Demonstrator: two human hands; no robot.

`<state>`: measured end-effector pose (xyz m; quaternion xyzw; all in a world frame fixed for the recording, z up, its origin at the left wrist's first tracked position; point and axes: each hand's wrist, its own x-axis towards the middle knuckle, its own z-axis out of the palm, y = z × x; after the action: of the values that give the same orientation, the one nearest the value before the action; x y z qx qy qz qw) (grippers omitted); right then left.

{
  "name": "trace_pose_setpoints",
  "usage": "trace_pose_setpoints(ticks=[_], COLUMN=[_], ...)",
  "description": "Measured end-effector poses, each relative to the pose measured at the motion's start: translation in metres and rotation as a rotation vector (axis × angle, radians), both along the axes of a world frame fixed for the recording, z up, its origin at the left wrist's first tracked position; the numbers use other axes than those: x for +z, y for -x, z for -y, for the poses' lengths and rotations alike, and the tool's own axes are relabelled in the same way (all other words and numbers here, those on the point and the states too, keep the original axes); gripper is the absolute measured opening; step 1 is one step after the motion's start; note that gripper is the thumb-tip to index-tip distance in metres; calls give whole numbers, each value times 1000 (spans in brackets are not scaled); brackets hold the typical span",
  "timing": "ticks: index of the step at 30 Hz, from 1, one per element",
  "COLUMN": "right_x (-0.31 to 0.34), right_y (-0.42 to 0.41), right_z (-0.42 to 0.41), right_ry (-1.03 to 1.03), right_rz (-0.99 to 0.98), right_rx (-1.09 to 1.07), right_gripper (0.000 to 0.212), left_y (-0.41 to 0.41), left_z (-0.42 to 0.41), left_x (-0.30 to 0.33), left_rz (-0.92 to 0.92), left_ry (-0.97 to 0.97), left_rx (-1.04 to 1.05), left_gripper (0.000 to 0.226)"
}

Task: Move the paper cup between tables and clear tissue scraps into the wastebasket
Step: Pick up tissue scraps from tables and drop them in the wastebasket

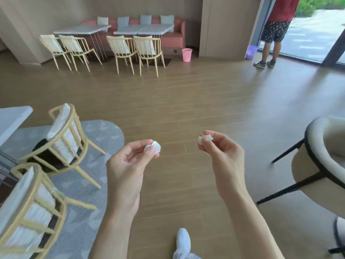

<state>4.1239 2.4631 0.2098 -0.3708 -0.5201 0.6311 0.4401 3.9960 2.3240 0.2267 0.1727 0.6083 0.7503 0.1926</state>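
Note:
My left hand (pixel 130 159) pinches a small crumpled white tissue scrap (pixel 154 146) between thumb and fingertips, held over the wooden floor. My right hand (pixel 222 152) pinches another white tissue scrap (pixel 205 138) the same way, at about the same height. A pink wastebasket (pixel 186 54) stands on the floor far ahead, beside the far tables. A purple wastebasket (pixel 251 52) stands further right, near the glass door. No paper cup is in view.
Two yellow-framed chairs (pixel 61 139) and a grey table corner (pixel 13 120) stand on a grey rug at my left. A cream armchair (pixel 321 157) is at my right. A person in a red shirt (pixel 276 30) stands by the door. My white shoe (pixel 183 240) shows below.

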Motion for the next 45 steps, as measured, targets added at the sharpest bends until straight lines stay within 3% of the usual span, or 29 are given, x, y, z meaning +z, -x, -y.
trace_pose_setpoints(ticks=[6, 11, 21, 29, 39, 45], right_x=[26, 29, -11, 27, 3, -3], right_y=[143, 211, 335, 466, 591, 691], right_z=[-110, -189, -379, -554, -724, -862], right_ry=[-33, -45, -5, -59, 9, 5], right_rz=[-79, -40, 93, 68, 26, -18], right_rx=[114, 121, -25, -111, -123, -43], right_gripper=[8, 7, 6, 7, 8, 9], left_y=[134, 205, 352, 504, 617, 707], left_z=[-99, -191, -403, -585, -745, -884], left_x=[32, 38, -11, 27, -5, 1], left_rz=[-89, -75, 38, -5, 18, -28], left_ry=[-52, -61, -52, -122, 11, 35], left_rx=[85, 57, -64, -131, -186, -143], left_gripper=[12, 17, 11, 11, 12, 14])
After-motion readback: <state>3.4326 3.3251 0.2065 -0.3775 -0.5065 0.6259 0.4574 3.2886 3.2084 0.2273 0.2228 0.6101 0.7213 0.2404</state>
